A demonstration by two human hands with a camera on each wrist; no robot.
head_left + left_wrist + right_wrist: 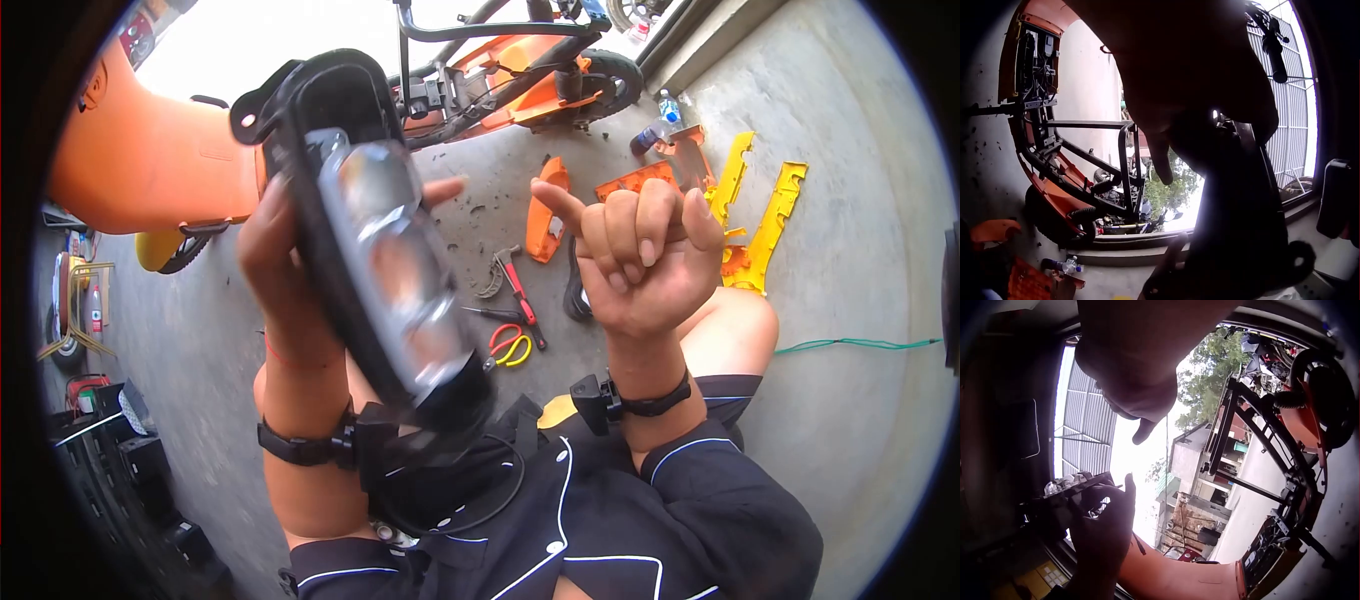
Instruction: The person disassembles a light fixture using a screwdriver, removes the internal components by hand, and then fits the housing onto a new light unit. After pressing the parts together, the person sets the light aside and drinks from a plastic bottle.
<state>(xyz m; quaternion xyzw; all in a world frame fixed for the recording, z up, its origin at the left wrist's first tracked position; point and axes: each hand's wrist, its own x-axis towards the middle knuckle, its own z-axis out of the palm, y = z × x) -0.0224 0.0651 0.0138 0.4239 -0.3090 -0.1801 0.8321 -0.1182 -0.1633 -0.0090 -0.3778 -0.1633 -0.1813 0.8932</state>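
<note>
Centre-left: left hand (pixel 280 265) raised, grip clasping long black plastic headlight with glossy clear lens (pixel 395 255) | centre: right hand (pixel 640 265) raised, fingers clenched, thumb out.

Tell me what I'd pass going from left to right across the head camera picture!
orange panel → left hand → headlight it grips → scissors on the floor → right hand, fingers curled → yellow panels → green wire
</note>
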